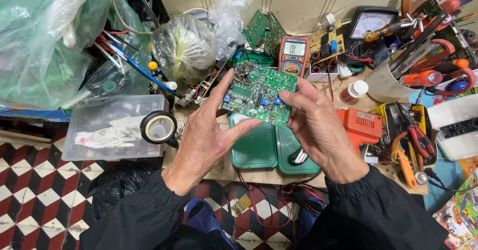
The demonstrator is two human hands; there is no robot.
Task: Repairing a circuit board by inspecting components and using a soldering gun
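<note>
The green circuit board (259, 94) sits at the centre of the frame, raised above the table (249, 173) and tilted toward the camera, component side up, apparently so its parts can be looked over. The left hand (206, 135) pinches its left edge between thumb and fingers; the right hand (318, 125) grips the right edge, fingers half curled. An orange multimeter (293, 56) stands just behind, with green trays (271, 150) below.
</note>
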